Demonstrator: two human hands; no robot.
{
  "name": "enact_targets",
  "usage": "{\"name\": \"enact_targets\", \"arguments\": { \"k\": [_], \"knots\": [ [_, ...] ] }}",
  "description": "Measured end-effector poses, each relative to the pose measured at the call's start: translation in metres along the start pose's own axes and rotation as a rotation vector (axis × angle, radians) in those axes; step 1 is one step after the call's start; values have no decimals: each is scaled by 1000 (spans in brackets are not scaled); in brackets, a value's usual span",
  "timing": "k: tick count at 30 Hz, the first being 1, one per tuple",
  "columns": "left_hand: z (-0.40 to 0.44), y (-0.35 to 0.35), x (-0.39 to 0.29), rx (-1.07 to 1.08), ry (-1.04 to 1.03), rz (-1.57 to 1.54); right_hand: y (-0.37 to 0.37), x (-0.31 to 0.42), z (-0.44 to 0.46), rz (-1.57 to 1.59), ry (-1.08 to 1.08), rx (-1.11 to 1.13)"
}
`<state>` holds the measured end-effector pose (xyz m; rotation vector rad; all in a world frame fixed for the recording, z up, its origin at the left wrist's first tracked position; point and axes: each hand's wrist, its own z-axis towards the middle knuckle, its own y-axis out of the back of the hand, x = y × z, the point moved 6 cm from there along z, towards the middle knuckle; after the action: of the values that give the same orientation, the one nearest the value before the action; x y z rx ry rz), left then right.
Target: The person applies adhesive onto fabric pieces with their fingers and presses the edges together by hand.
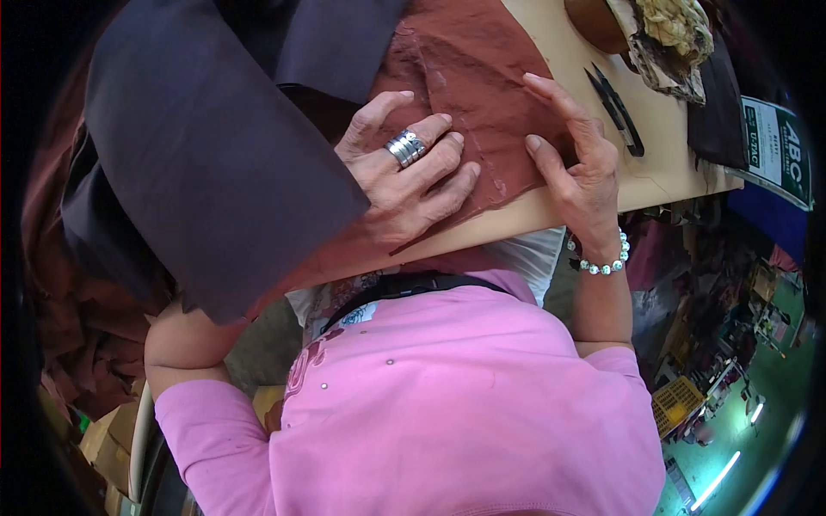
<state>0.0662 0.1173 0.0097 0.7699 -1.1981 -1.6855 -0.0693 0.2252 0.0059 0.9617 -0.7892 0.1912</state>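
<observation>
Reddish-brown fabric (482, 95) lies on the table, with a pale, wavy line running down it. My left hand (409, 172), wearing a wide silver ring, rests on this fabric with bent fingers apart. Dark fabric (215, 146) drapes across my left forearm and hides part of it. At the fabric's right edge is my right hand (581, 163), a beaded bracelet on its wrist. Its thumb and index fingertips touch or hover just over the cloth, well apart from each other. Black thread snips (616, 110) lie on the tabletop to the right of that hand.
The pale tabletop (671, 176) has its near edge just before my body. A brown rounded object (596, 24) and a crumpled yellowish bundle (675, 39) sit at the far right. Beyond the right edge is a green-and-white ABC package (779, 150). Brown cloth pieces (95, 361) are heaped at lower left.
</observation>
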Motion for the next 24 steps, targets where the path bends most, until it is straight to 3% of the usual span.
{"name": "enact_targets", "arguments": {
  "k": [5,12,16,19,21,23,24],
  "knots": [
    [1,1,1,28,-3,-74,0,0,1,-3,58,-22],
    [-1,-5,4,73,115,51,-1,-1,0,-34,-15,24],
    [-2,-5,3,-9,4,-86,-1,-2,0,-33,16,41],
    [1,-3,11,14,58,-173,3,1,11,-3,86,23],
    [6,-6,19,14,92,-171,6,-1,23,-12,-14,60],
    [5,-12,28,-27,38,-146,6,-9,30,-61,-275,160],
    [5,-13,29,-54,52,-149,2,-6,35,-95,-236,140]
  ]
}}
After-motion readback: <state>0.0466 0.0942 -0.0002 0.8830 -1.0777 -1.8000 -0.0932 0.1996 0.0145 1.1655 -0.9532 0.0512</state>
